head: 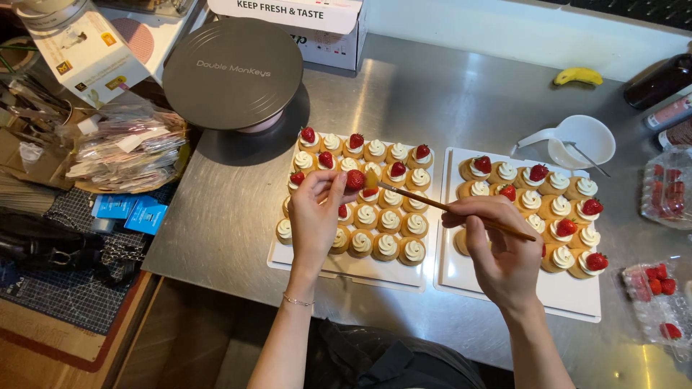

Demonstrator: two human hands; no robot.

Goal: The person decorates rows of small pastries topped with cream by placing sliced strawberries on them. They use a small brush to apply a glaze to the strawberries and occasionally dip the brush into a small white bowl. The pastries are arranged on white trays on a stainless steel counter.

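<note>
Both forearms reach forward, bare. Left hand (315,212) raised, fingers curled, thumb and fingertips pinched together; thin bracelet on wrist. Right hand (501,248) in pen-style grip, knuckles up, angled inward toward left.

My left hand (315,216) covers several tarts on the left tray (346,268) — I can't count them. My right hand (501,252) hides the near-left tarts of the right tray (504,292). The strawberry punnets (667,191) at the right edge are cut off — the brush tip (371,179) is too small to tell.
</note>
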